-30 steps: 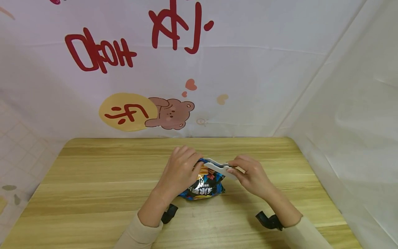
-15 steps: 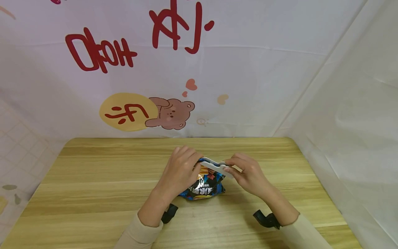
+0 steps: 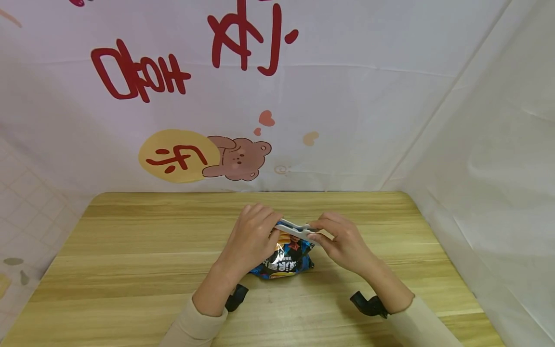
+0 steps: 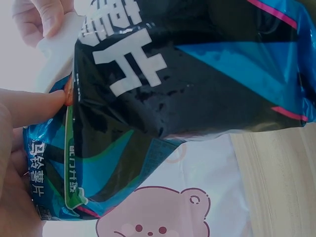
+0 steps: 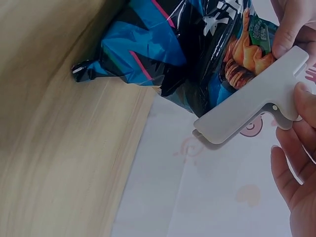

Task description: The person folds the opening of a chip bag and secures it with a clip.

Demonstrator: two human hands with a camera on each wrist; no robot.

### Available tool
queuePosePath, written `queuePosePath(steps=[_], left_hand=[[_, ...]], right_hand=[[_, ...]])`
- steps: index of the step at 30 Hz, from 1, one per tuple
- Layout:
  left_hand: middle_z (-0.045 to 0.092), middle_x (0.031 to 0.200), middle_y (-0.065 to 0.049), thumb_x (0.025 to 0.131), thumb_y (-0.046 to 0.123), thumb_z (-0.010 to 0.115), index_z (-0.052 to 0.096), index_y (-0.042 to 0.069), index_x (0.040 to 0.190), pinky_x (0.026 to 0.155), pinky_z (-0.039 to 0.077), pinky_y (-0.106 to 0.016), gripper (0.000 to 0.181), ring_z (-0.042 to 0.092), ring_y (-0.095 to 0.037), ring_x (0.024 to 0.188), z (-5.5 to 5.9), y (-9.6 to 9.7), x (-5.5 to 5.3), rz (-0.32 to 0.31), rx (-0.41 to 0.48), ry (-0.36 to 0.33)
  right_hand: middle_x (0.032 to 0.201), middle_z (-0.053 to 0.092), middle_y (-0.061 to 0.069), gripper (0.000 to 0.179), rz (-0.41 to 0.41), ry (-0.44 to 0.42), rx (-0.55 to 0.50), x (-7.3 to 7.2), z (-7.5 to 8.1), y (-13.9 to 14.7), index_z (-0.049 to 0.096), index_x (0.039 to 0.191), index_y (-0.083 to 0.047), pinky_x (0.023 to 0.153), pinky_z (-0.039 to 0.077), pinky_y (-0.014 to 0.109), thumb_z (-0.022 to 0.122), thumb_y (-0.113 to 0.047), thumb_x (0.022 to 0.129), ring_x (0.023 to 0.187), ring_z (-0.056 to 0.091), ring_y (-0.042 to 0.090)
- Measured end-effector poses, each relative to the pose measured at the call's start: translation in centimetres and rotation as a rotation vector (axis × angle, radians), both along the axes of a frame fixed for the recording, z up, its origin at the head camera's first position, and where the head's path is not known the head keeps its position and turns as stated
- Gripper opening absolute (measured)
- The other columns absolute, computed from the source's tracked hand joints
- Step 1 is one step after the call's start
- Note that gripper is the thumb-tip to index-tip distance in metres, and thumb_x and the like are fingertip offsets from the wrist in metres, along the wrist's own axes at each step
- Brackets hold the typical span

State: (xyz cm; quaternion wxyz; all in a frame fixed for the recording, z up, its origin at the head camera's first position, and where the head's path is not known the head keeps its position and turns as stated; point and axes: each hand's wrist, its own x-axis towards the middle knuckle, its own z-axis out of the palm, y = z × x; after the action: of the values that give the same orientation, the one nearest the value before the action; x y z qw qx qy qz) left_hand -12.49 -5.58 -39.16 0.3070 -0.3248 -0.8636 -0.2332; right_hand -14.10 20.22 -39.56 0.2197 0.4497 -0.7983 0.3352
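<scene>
A shiny blue and black bag of potato chips [image 3: 287, 262] stands on the table between my hands, its top edge folded or gathered. My left hand [image 3: 251, 241] pinches that top edge between thumb and fingers, with the thumb on the bag in the left wrist view. On the right, my right hand [image 3: 347, 241] pinches the handle end of a white bag clip [image 5: 252, 98] between thumb and fingers. The clip's two long arms lie along the bag's top, one on either side. Part of the clip's far end is hidden behind my left fingers in the head view.
Pale wood-grain table [image 3: 151, 270] extends around the bag. White cloth [image 3: 368, 120] with red lettering and a cartoon bear hangs behind it, and more white cloth closes the right side. A black strap piece [image 3: 368, 303] sticks out at each wrist.
My right hand has slid leftward with the bag clip, so its arms reach farther along the bag's top towards my left hand. The left hand and the bag stay put.
</scene>
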Motion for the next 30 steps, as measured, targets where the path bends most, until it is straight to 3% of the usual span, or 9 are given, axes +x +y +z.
queuePosePath(steps=[7,10,15,24,30], left_hand=[[0.072,0.091,-0.001,0.085,0.007,0.084,0.076,0.008,0.098,0.073,0.041,-0.034,0.015,0.061,-0.020,0.084,0.0,-0.1,0.0,0.001,-0.006,0.002],[0.072,0.092,-0.001,0.085,0.007,0.084,0.076,0.008,0.099,0.074,0.042,-0.035,0.016,0.061,-0.021,0.085,0.0,-0.1,0.0,0.002,-0.010,0.001],[0.073,0.093,-0.002,0.085,0.008,0.085,0.077,0.008,0.100,0.076,0.045,-0.036,0.017,0.063,-0.021,0.087,0.0,-0.2,0.0,0.003,-0.014,-0.003],[0.076,0.103,-0.005,0.082,0.014,0.089,0.078,0.006,0.109,0.087,0.050,-0.041,0.030,0.067,-0.024,0.098,0.8,-0.8,0.3,0.018,-0.014,-0.044],[0.074,0.112,-0.006,0.080,0.023,0.091,0.075,0.006,0.117,0.096,0.049,-0.045,0.044,0.066,-0.027,0.108,1.4,-1.5,0.8,0.011,0.014,-0.095]], right_hand=[[0.092,0.068,-0.001,0.022,-0.027,-0.014,0.017,0.2,0.0,0.0,0.077,0.106,-0.006,0.068,0.046,0.024,0.075,-0.025,0.097,0.080,0.059,0.012],[0.093,0.069,0.000,0.021,-0.033,-0.012,0.019,0.4,0.0,0.0,0.077,0.107,-0.005,0.068,0.047,0.025,0.083,-0.015,0.090,0.082,0.062,0.014],[0.099,0.071,-0.001,0.036,-0.053,-0.022,0.023,0.6,0.2,-0.1,0.076,0.111,-0.006,0.075,0.052,0.028,0.089,0.001,0.077,0.086,0.065,0.016],[0.109,0.072,0.000,0.052,-0.084,-0.092,0.019,0.8,0.0,0.1,0.072,0.125,-0.004,0.079,0.055,0.036,0.091,-0.004,0.077,0.091,0.065,0.016],[0.118,0.072,0.004,0.041,-0.111,-0.157,0.015,1.0,-0.2,0.6,0.069,0.131,-0.006,0.080,0.057,0.043,0.080,-0.021,0.094,0.098,0.068,0.021]])
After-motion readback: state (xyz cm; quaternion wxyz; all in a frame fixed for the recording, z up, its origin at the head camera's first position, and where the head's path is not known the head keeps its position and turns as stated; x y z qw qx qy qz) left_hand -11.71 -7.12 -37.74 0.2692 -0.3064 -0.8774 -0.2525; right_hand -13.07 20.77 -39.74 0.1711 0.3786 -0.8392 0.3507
